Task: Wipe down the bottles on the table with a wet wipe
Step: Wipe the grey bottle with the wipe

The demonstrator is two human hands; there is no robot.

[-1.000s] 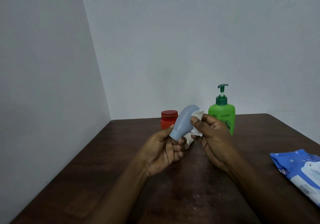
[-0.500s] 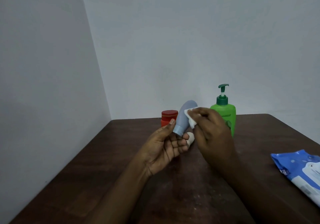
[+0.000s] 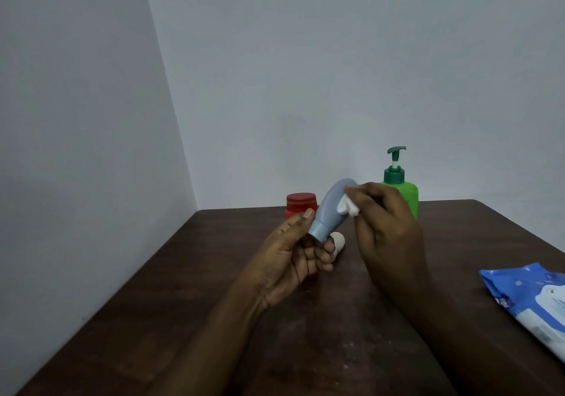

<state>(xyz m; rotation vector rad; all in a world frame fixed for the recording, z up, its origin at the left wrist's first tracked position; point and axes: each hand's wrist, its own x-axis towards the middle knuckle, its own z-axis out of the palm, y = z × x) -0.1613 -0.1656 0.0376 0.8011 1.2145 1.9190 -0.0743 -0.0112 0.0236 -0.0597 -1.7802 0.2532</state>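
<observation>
Dark wood counter (image 3: 305,334): carries everything; its far edge meets the wall, its left edge runs beside the side wall, and open room lies in front of the hands and between them and the pack at right.
Blue wipe pack (image 3: 529,300): lies flat at the right edge, well apart from the bottles.
Green pump bottle (image 3: 403,195): upright at the back, partly behind the right hand; not yet taken up.
Red jar (image 3: 301,205): upright at the back, left of the grey bottle.
Grey-blue bottle (image 3: 330,206): held above the counter, cap end down, tilted up to the right.
Left hand (image 3: 293,261): fingers closed round the cap end.
Right hand (image 3: 385,230): pinches the white wet wipe (image 3: 347,207) against the bottle's upper side.
Change: the wipe has travelled up from near the neck toward the rounded end over the last second, which suggests this bottle's wiping is well along.
</observation>
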